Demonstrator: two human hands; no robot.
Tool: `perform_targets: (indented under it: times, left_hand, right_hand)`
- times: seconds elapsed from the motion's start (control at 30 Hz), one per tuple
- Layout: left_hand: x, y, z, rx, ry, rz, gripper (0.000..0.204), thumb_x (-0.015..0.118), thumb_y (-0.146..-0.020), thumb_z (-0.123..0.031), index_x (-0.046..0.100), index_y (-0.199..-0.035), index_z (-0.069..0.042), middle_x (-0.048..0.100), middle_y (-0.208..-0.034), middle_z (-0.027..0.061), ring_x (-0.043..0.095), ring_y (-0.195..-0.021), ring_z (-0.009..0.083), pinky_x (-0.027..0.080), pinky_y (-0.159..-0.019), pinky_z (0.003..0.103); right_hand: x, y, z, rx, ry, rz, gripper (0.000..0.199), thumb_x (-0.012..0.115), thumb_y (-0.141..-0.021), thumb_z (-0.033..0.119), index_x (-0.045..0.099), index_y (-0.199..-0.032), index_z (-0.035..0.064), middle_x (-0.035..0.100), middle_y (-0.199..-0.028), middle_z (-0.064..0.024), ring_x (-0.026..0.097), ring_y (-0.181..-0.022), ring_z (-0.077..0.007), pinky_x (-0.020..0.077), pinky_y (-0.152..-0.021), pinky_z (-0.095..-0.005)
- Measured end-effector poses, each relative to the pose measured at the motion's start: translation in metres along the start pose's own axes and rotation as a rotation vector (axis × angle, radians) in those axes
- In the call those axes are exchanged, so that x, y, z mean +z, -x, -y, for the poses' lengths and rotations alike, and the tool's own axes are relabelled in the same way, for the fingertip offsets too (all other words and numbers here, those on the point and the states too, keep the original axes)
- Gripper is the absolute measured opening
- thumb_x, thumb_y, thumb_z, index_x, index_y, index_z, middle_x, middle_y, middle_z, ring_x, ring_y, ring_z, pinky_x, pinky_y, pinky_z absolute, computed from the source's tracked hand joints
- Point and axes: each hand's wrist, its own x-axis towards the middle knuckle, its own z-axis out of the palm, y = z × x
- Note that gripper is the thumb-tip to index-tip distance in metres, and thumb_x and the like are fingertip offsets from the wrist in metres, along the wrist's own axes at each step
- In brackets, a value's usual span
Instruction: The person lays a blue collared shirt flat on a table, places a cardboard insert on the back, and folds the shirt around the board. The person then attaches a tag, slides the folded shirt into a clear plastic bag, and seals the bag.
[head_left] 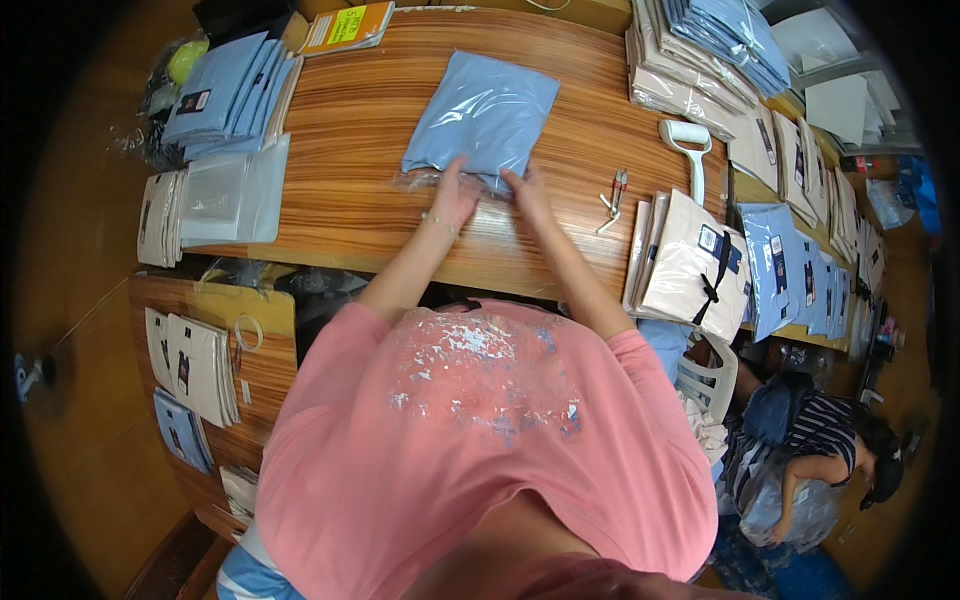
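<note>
Both hands down on the near end of a folded light-blue garment in a clear plastic bag (482,118), near the middle of the wooden table (350,190). Left hand (452,195) laid flat at the bag's open near edge, fingers loosely spread, pressing rather than pinching. Right hand (527,190) just beside it, fingers bent onto the loose plastic flap; whether film was actually nipped between thumb and finger, impossible to tell.

Likely trouble: slick film sliding on the polished wood under uneven pressure, so the packet skewed away toward the far edge. Also possible: trapped air puffing the bag (already crinkled at the near end), leaving a wrinkled or crooked closure. Too hard a push, and the folded cloth inside bunched up out of square.

Small thread snips (612,198) lying near the right hand, toward the table's right end, points exposed: a careless sweep of the wrist risked a snag in the plastic. White lint roller (690,150) beyond them, beside a leaning stack of beige packed garments (690,265) at the right edge, apt to topple if jostled.
</note>
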Motion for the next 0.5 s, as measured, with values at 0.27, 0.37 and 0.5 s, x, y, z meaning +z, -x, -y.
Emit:
perform_targets:
  times: [0.27, 0.37, 0.5]
  left_hand:
    - [-0.022, 0.109, -0.03, 0.077, -1.337, 0.452, 0.017, 0.055, -0.083, -0.01, 0.06, -0.097, 0.0, 0.063, -0.088, 0.0101, 0.058, -0.089, 0.0246, 0.047, -0.079, 0.032]
    - [-0.023, 0.075, -0.049, 0.992, -1.962, 0.587, 0.022, 0.055, -0.08, -0.009, 0.06, -0.098, 0.001, 0.061, -0.087, 0.0108, 0.056, -0.092, 0.0289, 0.045, -0.082, 0.033]
    - [-0.05, 0.041, -0.042, 1.154, -2.056, 0.683, 0.028, 0.051, -0.079, -0.007, 0.057, -0.105, 0.003, 0.056, -0.103, 0.0136, 0.049, -0.104, 0.0303, 0.041, -0.09, 0.036]
  right_hand:
    - [-0.019, 0.024, 0.036, -0.549, 1.405, -0.001, 0.044, 0.066, -0.074, 0.02, 0.052, -0.114, 0.0085, 0.058, -0.099, -0.0092, 0.052, -0.096, -0.0278, 0.039, -0.081, -0.0404]
    - [0.021, 0.021, 0.016, -0.761, 1.503, 0.183, 0.03, 0.065, -0.071, 0.021, 0.059, -0.1, 0.0132, 0.055, -0.091, -0.0071, 0.05, -0.091, -0.0248, 0.036, -0.079, -0.0379]
    - [0.01, -0.003, -0.001, -0.861, 1.615, 0.35, 0.026, 0.062, -0.067, 0.018, 0.06, -0.093, 0.0153, 0.052, -0.091, -0.0054, 0.049, -0.09, -0.0233, 0.0349, -0.076, -0.04]
